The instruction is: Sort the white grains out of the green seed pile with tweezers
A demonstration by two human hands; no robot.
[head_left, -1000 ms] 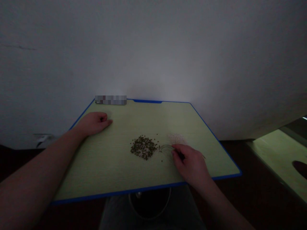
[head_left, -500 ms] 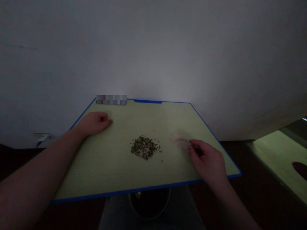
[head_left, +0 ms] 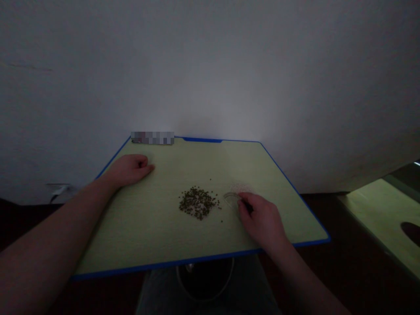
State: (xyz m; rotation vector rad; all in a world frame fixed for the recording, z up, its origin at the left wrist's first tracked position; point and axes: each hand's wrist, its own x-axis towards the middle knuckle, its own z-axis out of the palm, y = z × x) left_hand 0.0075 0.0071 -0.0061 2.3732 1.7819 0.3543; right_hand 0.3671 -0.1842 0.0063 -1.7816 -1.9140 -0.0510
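Observation:
My right hand is closed in a pinch on thin, curved tweezers, whose bowed tips point left over the board. Just left of those tips lies a loose pile of small dark greenish beans, with pale grains mixed among them. Beyond my right hand's fingers is a thin scatter of pale pinkish grains, partly hidden by the hand. My left hand rests on the left side of the board, fingers curled into a loose fist, with nothing seen in it.
A pale yellow tabletop with a blue edge holds everything and meets a wall. A blurred-out flat object lies at its far left corner. Below the near edge is a dark round container. Another pale surface stands at right.
My right hand drew the tweezers right, over to the pale grains, then came back left toward the bean pile. One stray bean beyond the pile shifted slightly. My left hand stayed in place.

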